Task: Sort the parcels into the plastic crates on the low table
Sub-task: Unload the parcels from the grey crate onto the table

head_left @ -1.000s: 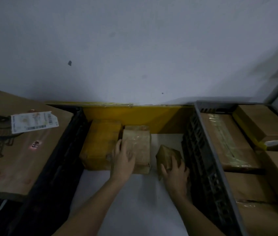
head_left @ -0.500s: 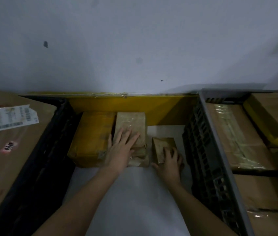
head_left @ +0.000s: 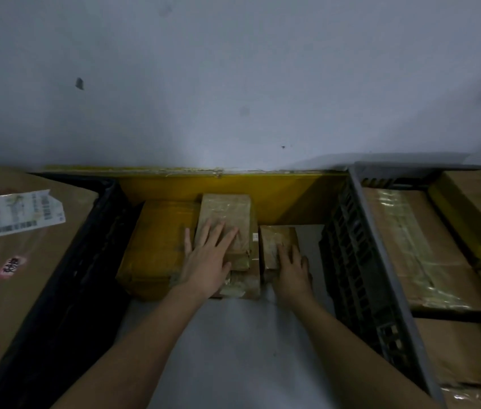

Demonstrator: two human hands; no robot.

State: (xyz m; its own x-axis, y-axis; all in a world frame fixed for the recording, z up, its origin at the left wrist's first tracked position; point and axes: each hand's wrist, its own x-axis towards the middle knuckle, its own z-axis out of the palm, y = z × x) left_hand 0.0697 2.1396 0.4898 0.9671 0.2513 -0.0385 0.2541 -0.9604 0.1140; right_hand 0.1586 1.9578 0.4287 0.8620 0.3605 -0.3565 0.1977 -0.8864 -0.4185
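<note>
Three parcels lie on the white table top [head_left: 233, 349] between two crates. A large yellow-brown parcel [head_left: 156, 246] is on the left. A taped brown parcel [head_left: 227, 214] lies beside it, stacked on another. My left hand [head_left: 208, 261] rests flat on this taped parcel with fingers spread. A small taped parcel [head_left: 274, 243] sits to the right, and my right hand [head_left: 292, 267] lies on its near end with fingers straight. A black crate [head_left: 86, 261] stands left, a grey crate [head_left: 360, 261] right.
A big cardboard box [head_left: 6, 290] with a torn white label fills the black crate. Several taped cardboard boxes [head_left: 410, 246] fill the grey crate. A yellow board [head_left: 277, 190] backs the table against the white wall.
The small parcel, tilted under my right hand a second ago, now lies flat beside the taped parcel. My left hand's fingers have spread out flat on top. The view shifted slightly.
</note>
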